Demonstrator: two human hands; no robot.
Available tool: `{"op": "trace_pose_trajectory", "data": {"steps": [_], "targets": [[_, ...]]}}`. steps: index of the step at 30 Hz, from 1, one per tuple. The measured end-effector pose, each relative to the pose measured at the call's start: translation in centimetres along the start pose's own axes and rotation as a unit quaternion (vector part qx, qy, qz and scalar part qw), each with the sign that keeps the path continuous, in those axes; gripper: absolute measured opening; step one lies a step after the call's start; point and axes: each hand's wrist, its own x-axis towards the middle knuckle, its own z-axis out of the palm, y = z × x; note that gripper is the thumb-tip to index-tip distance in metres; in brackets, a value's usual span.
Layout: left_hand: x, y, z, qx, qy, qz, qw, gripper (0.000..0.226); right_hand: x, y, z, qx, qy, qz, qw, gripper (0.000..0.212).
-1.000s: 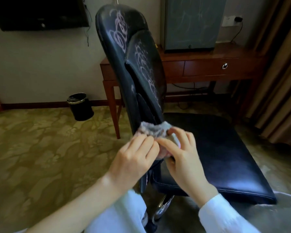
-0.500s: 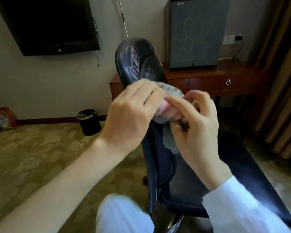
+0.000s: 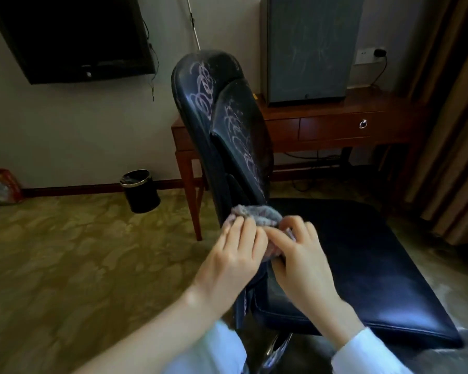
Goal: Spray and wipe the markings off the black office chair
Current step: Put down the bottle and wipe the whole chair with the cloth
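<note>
The black office chair (image 3: 362, 260) stands in front of me, seen from its side, its backrest (image 3: 227, 125) covered in pale pink scribbles. A grey fluffy cloth (image 3: 254, 214) is pressed against the lower edge of the backrest, where it meets the seat. My left hand (image 3: 233, 255) lies over the cloth with its fingers curled on it. My right hand (image 3: 300, 255) pinches the cloth from the other side with thumb and fingers. No spray bottle is in view.
A wooden desk (image 3: 335, 125) with a grey marked cabinet (image 3: 308, 47) stands behind the chair. A black waste bin (image 3: 139, 190) sits on the patterned carpet at left. A wall television (image 3: 70, 36) hangs upper left; curtains (image 3: 449, 130) fall at right.
Both hands with the cloth have come down from the upper backrest to its lower edge by the seat. The view has shifted with them.
</note>
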Motion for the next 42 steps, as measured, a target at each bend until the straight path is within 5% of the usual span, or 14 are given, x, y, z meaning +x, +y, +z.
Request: {"op": "trace_pose_trajectory", "data": {"steps": [7, 11, 13, 20, 26, 36, 42], "targets": [[-5.6, 3.2, 4.3, -0.079, -0.029, 0.020, 0.996, 0.016, -5.4, 2.1, 5.0, 0.022, -0.077, 0.060, 0.995, 0.056], [-2.7, 1.1, 2.1, -0.171, 0.000, -0.014, 0.985, 0.014, -3.5, 1.5, 3.2, 0.068, 0.004, 0.037, 0.997, 0.046], [0.2, -0.7, 0.1, -0.183, 0.022, -0.056, 0.981, 0.029, -0.7, 0.2, 0.7, 0.082, 0.062, 0.036, 0.994, 0.040], [7.1, -5.6, -5.0, -0.114, 0.105, -0.106, 0.982, 0.031, 7.7, -3.2, -6.8, 0.021, 0.143, -0.035, 0.989, 0.042], [2.8, -2.7, -1.2, -0.059, 0.049, -0.020, 0.997, 0.014, 3.5, -0.4, -1.7, 0.003, 0.057, -0.024, 0.998, 0.041], [-10.0, 6.5, 9.2, -0.125, -0.068, 0.031, 0.989, 0.015, -9.2, 4.2, 9.5, -0.023, -0.141, 0.068, 0.987, 0.048], [-11.1, 8.1, 11.0, -0.199, -0.116, 0.036, 0.972, 0.015, -11.7, 5.3, 11.7, 0.014, -0.141, 0.122, 0.982, 0.048]]}}
